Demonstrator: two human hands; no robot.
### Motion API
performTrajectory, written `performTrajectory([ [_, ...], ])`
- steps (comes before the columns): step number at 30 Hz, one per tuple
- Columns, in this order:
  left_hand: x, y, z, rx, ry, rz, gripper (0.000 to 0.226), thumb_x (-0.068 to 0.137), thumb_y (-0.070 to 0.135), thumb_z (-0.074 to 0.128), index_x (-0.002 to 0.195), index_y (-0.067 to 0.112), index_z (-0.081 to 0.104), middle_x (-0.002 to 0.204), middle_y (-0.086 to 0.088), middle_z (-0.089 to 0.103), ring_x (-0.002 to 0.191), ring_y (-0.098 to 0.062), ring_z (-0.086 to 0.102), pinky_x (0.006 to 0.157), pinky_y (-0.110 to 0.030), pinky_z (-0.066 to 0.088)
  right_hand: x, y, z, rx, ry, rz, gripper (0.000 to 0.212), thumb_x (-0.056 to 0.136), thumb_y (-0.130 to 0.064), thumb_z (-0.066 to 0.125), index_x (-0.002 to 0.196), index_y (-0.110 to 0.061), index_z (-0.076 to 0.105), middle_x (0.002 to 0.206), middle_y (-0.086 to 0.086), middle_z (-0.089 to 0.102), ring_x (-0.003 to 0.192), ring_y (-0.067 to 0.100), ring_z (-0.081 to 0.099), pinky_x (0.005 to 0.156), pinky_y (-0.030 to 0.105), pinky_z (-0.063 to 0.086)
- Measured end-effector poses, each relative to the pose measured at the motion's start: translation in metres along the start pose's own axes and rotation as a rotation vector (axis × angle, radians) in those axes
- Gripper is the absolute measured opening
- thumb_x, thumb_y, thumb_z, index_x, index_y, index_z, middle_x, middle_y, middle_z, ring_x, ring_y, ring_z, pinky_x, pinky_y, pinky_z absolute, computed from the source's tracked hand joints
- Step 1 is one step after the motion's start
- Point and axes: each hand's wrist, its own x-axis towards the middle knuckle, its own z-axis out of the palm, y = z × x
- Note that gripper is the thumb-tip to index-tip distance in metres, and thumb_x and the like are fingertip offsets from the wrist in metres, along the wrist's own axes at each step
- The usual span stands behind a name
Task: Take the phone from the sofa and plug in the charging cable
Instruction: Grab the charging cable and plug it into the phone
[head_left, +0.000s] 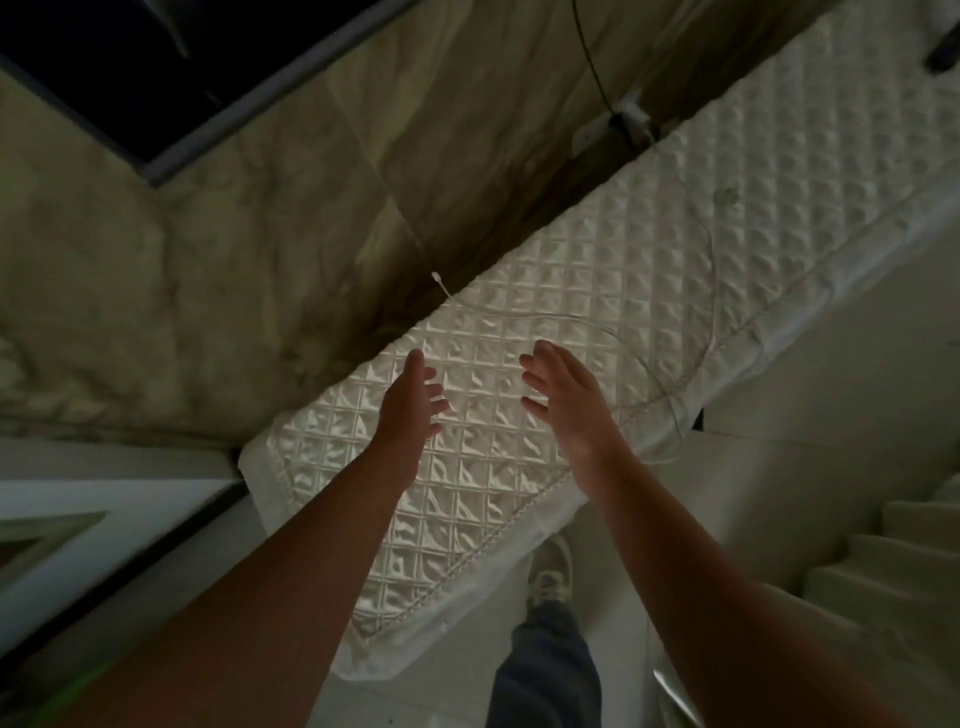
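Observation:
A white quilted sofa seat (597, 291) runs diagonally through the head view. A thin white charging cable (644, 358) lies looped on it, and its plug end (438, 280) sticks out over the seat's far edge. My left hand (413, 400) and my right hand (563, 397) hover above the quilting, both with fingers spread and nothing in them. The plug end lies a little beyond my left hand. No phone can be made out; a dark object (943, 52) at the far top right is too cut off to identify.
A beige crumpled backrest cover (208, 270) lies behind the seat. A white charger block (631, 117) sits at the gap near the wall. A dark window frame (156, 78) is at the top left. My leg and shoe (548, 577) stand on the pale floor below.

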Motion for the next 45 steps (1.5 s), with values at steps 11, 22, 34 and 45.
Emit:
performTrajectory([
  [11,0.08,0.01,0.057,0.313,-0.019,0.117,0.033,0.093,0.045,0.045,0.094,0.015,0.059,0.103,-0.009,0.059,0.096,-0.03,0.06,0.089,-0.045,0.048,0.032,0.002,-0.036,0.033,0.111,0.01,0.041,0.092,-0.043,0.044,0.126,-0.024,0.053,0.116,-0.006,0.061,0.106,0.008,0.057,0.092,0.032,0.048],
  [22,0.141,0.016,0.105,1.19,-0.063,0.379,0.071,0.082,0.029,0.062,0.144,0.02,0.028,0.133,-0.017,0.051,0.114,-0.037,0.055,0.091,-0.043,0.048,0.057,-0.003,-0.066,0.053,0.192,0.042,0.064,0.082,-0.054,0.045,0.136,-0.02,0.047,0.137,0.003,0.055,0.124,0.016,0.052,0.105,0.045,0.042],
  [34,0.155,0.034,0.096,1.621,-0.083,0.619,0.013,0.085,0.024,0.062,0.092,0.019,0.071,0.104,-0.015,0.069,0.099,-0.037,0.063,0.08,-0.041,0.052,0.054,0.008,-0.086,0.237,0.208,0.06,0.014,0.091,-0.044,0.045,0.093,-0.037,0.057,0.112,-0.005,0.061,0.108,0.011,0.058,0.097,0.038,0.049],
  [45,0.074,0.008,0.144,0.829,-0.377,0.175,0.017,0.079,0.002,0.072,0.093,-0.005,0.066,0.074,-0.02,0.068,0.046,-0.015,0.068,0.048,-0.029,0.059,0.009,0.0,-0.113,0.264,0.238,0.068,0.023,0.093,-0.043,0.042,0.109,-0.029,0.051,0.12,-0.001,0.058,0.114,0.015,0.055,0.099,0.037,0.048],
])
